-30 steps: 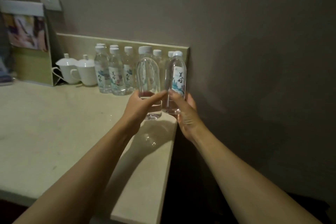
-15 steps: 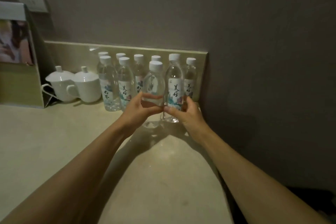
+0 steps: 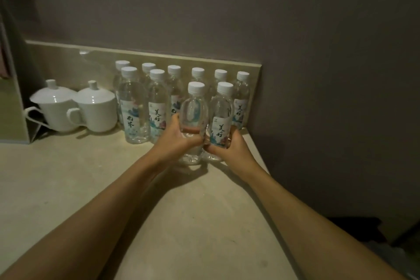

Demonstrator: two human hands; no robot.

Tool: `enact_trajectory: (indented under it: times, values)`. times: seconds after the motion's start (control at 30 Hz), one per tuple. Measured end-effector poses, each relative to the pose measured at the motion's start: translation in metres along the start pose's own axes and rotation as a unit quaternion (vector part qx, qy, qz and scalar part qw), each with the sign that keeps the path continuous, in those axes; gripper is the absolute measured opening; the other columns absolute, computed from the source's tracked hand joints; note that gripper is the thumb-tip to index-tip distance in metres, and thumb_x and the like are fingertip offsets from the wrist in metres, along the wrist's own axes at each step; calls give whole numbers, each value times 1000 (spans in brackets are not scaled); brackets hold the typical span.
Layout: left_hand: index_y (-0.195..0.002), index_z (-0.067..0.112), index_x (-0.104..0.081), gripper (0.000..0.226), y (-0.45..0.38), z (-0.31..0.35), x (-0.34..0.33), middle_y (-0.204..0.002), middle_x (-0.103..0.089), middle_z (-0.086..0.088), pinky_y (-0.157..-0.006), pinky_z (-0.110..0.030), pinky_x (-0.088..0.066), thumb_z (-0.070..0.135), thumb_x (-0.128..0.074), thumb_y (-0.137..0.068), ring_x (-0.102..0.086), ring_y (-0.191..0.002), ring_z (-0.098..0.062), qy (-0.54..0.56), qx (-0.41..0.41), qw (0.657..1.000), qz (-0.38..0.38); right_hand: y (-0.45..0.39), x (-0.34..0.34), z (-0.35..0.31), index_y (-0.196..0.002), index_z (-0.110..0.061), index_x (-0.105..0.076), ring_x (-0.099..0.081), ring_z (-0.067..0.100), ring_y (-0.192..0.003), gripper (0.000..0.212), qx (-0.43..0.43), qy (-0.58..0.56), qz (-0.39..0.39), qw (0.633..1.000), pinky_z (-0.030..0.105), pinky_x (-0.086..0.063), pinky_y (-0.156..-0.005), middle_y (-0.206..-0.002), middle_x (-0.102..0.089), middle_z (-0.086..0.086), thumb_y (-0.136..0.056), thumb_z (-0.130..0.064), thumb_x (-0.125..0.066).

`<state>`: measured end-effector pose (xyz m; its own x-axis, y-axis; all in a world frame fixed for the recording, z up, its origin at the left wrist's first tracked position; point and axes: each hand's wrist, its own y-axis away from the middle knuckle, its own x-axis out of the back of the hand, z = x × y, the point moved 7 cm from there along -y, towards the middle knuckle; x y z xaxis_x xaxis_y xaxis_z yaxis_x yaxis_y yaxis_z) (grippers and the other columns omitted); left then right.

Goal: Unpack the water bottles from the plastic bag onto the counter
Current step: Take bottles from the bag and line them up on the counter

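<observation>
A: Where do the two bottles sit against the grip?

B: Centre of the frame, a little above the middle. The left hand (image 3: 176, 141) is wrapped around the lower body of the left bottle (image 3: 194, 118); the right hand (image 3: 229, 148) is clamped on the right bottle (image 3: 221, 118) the same way. Both grips come in from below in the picture, low on the bottles.

A: And the long axis?

B: Both upright, caps up, side by side and just about touching. Their bases look to be at or on the desk (image 3: 204, 223), though I can't tell whether they have full contact.

A: What does the next move turn on?

B: The row of bottles (image 3: 175, 88) stands directly behind, toward the upper part of the frame. I'd judge the pair only needs releasing straight back, without tipping.

A: How do they look?

B: Clear plastic, white caps, water inside. The right one shows a printed label; the left shows mostly bare plastic. No plastic bag is in view.
</observation>
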<state>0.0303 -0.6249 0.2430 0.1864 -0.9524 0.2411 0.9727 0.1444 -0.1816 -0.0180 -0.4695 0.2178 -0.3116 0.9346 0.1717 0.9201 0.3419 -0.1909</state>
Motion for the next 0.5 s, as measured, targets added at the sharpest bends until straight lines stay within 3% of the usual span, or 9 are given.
enact_trajectory:
  times: [0.1,0.2,0.33,0.5]
  values:
    - [-122,32,-25,91,1,3,3,-112,-51,11,-86,-26,-45,49,-88,-58,-55,-97,-5,-40,14,999,17,0,0,0,-127,-22,-47,-68,8,-103,64,5,4,0,1000,24,-57,-81,-113,-69,-4,-75,-6,-81]
    - [-118,21,-38,85,-1,8,9,-114,-49,2,-85,-31,-48,46,-90,-56,-54,-102,-15,-142,15,985,94,2,0,1,-125,-27,-48,-68,2,-99,63,-8,12,-6,1000,17,-56,-73,-112,-69,-8,-75,-13,-82]
    - [-110,19,-49,64,4,13,13,-105,-60,0,-71,-29,-49,40,-88,-64,-58,-88,-13,-176,-19,976,128,1,2,-2,-119,-32,-49,-66,8,-103,56,-5,79,-7,997,23,-54,-82,-109,-68,-12,-74,-24,-83]
    - [-128,12,-50,70,13,13,17,-118,-64,-3,-88,-41,-56,35,-84,-72,-64,-103,-20,-171,-22,977,121,2,1,-4,-127,-17,-48,-64,19,-111,61,-8,125,11,992,34,-54,-92,-119,-65,3,-76,-22,-81]
